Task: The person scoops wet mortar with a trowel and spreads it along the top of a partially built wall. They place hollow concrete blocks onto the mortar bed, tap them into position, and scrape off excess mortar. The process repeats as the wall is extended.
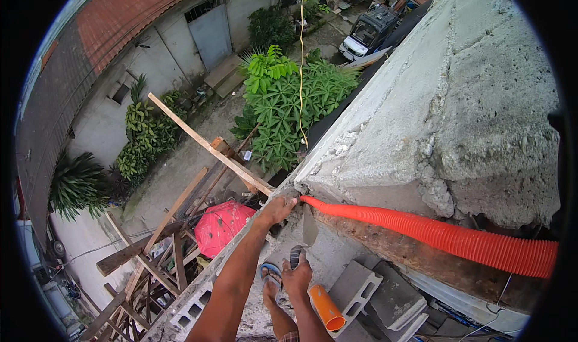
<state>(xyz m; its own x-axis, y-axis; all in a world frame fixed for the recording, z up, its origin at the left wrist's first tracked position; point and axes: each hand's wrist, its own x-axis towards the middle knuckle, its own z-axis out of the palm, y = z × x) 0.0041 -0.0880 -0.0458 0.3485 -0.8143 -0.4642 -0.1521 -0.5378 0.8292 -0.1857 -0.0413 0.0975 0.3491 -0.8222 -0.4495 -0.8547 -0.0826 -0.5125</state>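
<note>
Plainly, the trowel (309, 227) has a grey blade and dark handle.

Blue-edged sandal (270, 266), checked shorts (291, 337)

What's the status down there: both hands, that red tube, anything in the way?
Right hand grips trowel. Left hand at far end of red tube, contact unclear. Tube runs alongside concrete. Orange pipe, hollow block near right hand.

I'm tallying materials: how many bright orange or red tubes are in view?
2: the hose, running right from beside the left hand, and the pipe, to the lower right of the right hand. Others may be hidden.
</note>
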